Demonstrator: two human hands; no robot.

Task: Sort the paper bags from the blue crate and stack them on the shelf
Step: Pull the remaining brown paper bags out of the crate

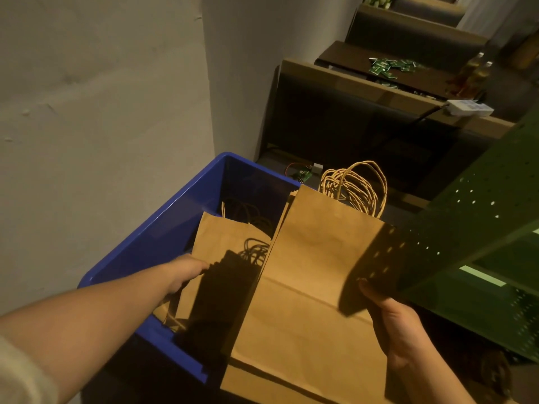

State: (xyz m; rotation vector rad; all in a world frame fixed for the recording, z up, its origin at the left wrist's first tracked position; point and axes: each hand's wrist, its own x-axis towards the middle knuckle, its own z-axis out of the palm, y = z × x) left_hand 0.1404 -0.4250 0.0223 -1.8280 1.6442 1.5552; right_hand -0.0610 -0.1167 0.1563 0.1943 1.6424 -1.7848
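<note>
Kraft paper bag bundle (309,287) over blue crate (163,228), gripped by right hand (399,325). Left hand (186,272) on crate's bags (224,243), grip unclear. Light, floppy, likely; best held at folded base.

You are in a restaurant: padded booth seats (344,112), a dark table (350,58) with oil bottles (475,74), green perforated metal shelf (478,217).

Crate (163,228) blue; paper bags (315,272) plain brown; shelf (478,228) green, perforated.
</note>
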